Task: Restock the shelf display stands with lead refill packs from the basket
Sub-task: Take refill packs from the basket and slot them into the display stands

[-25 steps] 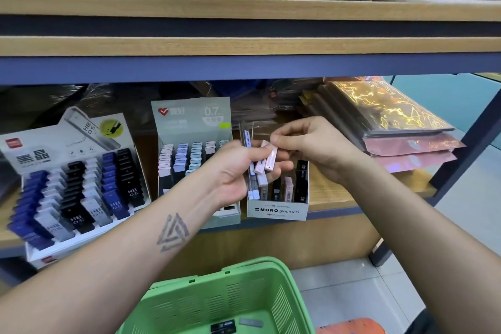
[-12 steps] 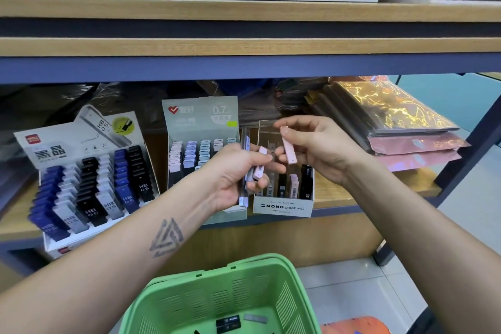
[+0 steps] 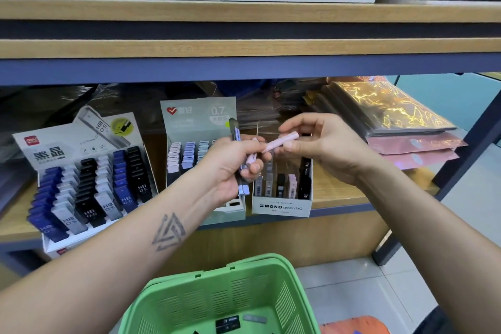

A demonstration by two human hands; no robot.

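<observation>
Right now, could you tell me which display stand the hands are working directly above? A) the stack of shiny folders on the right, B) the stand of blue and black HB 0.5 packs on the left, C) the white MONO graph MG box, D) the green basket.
C: the right hand pinches a pink pack directly above the white MONO graph MG box, while the left hand grips several packs beside it.

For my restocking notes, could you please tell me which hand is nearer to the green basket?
Left. The left hand, gripping several refill packs, is above the green basket. The right hand, pinching a pink pack, is higher and further right.
</observation>
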